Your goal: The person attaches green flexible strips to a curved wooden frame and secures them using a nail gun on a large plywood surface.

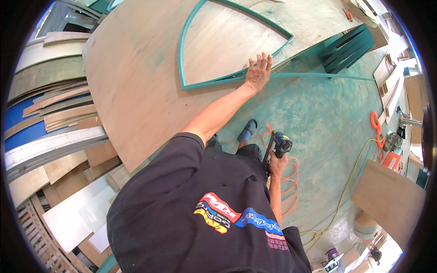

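On a large plywood-topped table lies a green-edged frame with a curved side and a pointed end. My left hand rests on its near edge, fingers stretched out and a little apart. From under that hand a long thin green strip runs right, past the table's edge and over the floor. Low at my right side, my right hand is wrapped round the grip of a black air nail gun. A coiled orange hose hangs beside it.
Stacked boards line the left. Dark green slatted pieces stand at the far right of the table. A yellow cord crosses the green-stained floor; a plywood panel is at right. Orange-handled pliers or snips lie far off.
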Tool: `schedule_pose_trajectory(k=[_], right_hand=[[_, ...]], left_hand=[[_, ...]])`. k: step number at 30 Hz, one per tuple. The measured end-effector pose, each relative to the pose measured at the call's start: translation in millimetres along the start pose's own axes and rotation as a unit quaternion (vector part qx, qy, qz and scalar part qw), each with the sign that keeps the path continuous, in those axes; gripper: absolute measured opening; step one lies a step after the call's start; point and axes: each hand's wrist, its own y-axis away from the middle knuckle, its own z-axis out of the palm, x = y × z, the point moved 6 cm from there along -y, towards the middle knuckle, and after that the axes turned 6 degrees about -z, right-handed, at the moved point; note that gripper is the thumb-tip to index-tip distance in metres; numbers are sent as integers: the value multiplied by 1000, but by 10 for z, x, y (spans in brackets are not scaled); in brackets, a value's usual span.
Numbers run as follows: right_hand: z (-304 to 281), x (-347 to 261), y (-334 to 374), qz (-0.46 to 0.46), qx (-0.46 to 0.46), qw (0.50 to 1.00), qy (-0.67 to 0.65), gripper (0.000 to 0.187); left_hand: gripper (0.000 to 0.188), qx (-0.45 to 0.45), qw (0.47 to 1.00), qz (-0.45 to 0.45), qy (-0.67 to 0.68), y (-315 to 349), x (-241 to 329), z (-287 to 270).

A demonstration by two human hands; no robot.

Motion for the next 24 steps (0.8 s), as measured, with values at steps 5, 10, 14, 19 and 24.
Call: schedule_pose_trajectory(k=[5, 10, 14, 19, 24], right_hand=[[62, -306, -270, -60, -5, 997, 53, 27], [121, -103, -529, -27, -38, 999, 27, 28], [92, 27, -709, -11, -44, 999, 8, 31], [-77, 289, -965, 4, -57, 998, 18, 31], [-338, 119, -1206, 30, -53, 998, 11, 31]], left_hand=[[102, -74, 994, 38, 76, -120, 125, 218], [83, -103, 982, -1, 161, -270, 112, 228], [51, -80, 981, -23, 175, -354, 76, 281], [39, -89, 983, -44, 152, -366, 62, 364], [41, -150, 981, -30, 122, -516, 153, 478]])
